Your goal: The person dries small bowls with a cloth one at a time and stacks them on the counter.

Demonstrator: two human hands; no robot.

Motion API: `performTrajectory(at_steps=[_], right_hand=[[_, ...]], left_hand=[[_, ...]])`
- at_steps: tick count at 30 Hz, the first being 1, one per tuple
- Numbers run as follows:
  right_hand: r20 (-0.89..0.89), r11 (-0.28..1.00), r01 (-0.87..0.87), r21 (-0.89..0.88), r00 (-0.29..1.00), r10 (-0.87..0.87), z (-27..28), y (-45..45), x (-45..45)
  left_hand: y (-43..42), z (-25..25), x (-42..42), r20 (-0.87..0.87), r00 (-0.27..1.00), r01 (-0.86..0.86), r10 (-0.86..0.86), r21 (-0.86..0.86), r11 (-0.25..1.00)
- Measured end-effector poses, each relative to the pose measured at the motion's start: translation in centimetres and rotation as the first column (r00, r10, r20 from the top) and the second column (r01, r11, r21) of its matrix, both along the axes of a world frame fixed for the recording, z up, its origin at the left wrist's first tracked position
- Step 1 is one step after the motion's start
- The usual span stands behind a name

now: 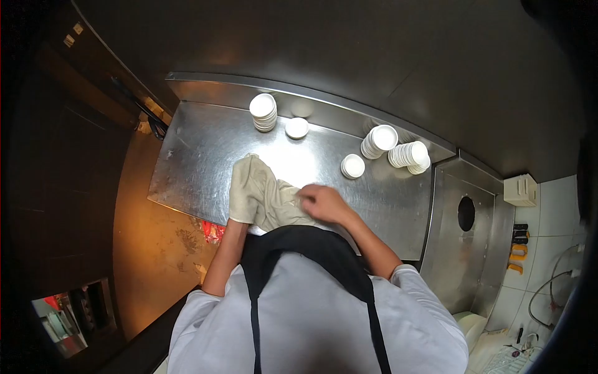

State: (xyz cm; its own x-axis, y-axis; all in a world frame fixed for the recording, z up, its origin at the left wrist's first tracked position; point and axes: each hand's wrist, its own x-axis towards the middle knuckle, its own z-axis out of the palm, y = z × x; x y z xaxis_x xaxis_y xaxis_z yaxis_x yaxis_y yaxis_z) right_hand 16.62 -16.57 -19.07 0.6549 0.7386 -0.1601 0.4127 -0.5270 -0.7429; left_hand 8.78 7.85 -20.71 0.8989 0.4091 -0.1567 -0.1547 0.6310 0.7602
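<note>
A beige cloth [268,196] covers my left hand [249,187] down to the wrist, so its fingers are hidden. The cloth bunches up in front of the black apron [299,235]. At the cloth's right edge my right hand [322,202] is closed, its thumb and fingers pinched together on the fabric and slightly blurred. Whether anything lies inside the folds cannot be made out. Beyond my hands, a low stack of small white dishes [297,128] and another short stack [352,166] stand on the steel counter [199,149].
A taller stack of white dishes [264,113] is at the back left. More stacks [380,140] and leaning dishes [408,154] stand at the back right by the raised counter edge. Further right is a steel basin [458,262] with a dark round hole [466,214].
</note>
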Motion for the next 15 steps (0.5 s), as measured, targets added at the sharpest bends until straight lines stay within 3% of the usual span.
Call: performTrajectory(at_steps=[1, 2, 4, 7, 8, 10, 11, 13, 14, 15], right_hand=[[0.135, 0.972, 0.234, 0.008, 0.963, -0.233, -0.8, -0.8, 0.4], [0.387, 0.928, 0.363, 0.082, 0.846, -0.366, -1.1, -2.2, 1.1], [0.702, 0.858, 0.481, 0.183, 0.546, -0.456, 0.5, -4.0, 3.1], [0.61, 0.881, 0.473, 0.003, 0.697, -0.376, -2.3, -7.2, 4.8], [0.625, 0.887, 0.448, 0.115, 0.661, -0.415, -3.1, -7.6, 4.9], [0.612, 0.823, 0.542, 0.173, 0.595, -0.521, -3.2, -7.7, 4.9], [0.604, 0.786, 0.586, 0.199, 0.558, -0.569, -3.2, -7.8, 5.0], [0.208, 0.538, 0.778, 0.326, 0.496, -0.843, -4.6, -8.1, 5.9], [-0.015, 0.388, 0.859, 0.336, 0.416, -0.909, -5.4, -8.3, 6.2], [-0.001, 0.401, 0.834, 0.378, 0.433, -0.901, -5.2, -7.9, 5.9]], left_hand=[[-0.2, 1.5, -0.3, 0.001, 1.0, 0.005, -0.005, -0.098, 0.995], [-0.7, 3.7, -0.6, 0.039, 0.999, 0.036, -0.036, -0.003, 0.999], [-1.4, 6.8, -0.9, 0.056, 0.994, 0.08, -0.097, 0.246, 0.966], [-1.0, 5.5, -0.3, -0.074, 0.992, 0.128, -0.106, 0.671, 0.73], [-0.5, 4.5, -0.1, -0.107, 0.987, 0.157, -0.117, 0.759, 0.632], [0.6, 2.8, 0.2, -0.13, 0.961, 0.245, -0.243, 0.811, 0.532], [0.1, 2.1, 0.0, -0.064, 0.973, 0.193, -0.221, 0.75, 0.633], [-1.8, 1.6, -0.3, 0.059, 0.987, 0.087, -0.15, 0.587, 0.805], [-2.4, 1.1, -0.2, 0.039, 0.987, 0.14, -0.158, 0.296, 0.945], [-2.9, 0.3, 0.0, 0.024, 0.985, 0.174, -0.173, -0.026, 0.984]])
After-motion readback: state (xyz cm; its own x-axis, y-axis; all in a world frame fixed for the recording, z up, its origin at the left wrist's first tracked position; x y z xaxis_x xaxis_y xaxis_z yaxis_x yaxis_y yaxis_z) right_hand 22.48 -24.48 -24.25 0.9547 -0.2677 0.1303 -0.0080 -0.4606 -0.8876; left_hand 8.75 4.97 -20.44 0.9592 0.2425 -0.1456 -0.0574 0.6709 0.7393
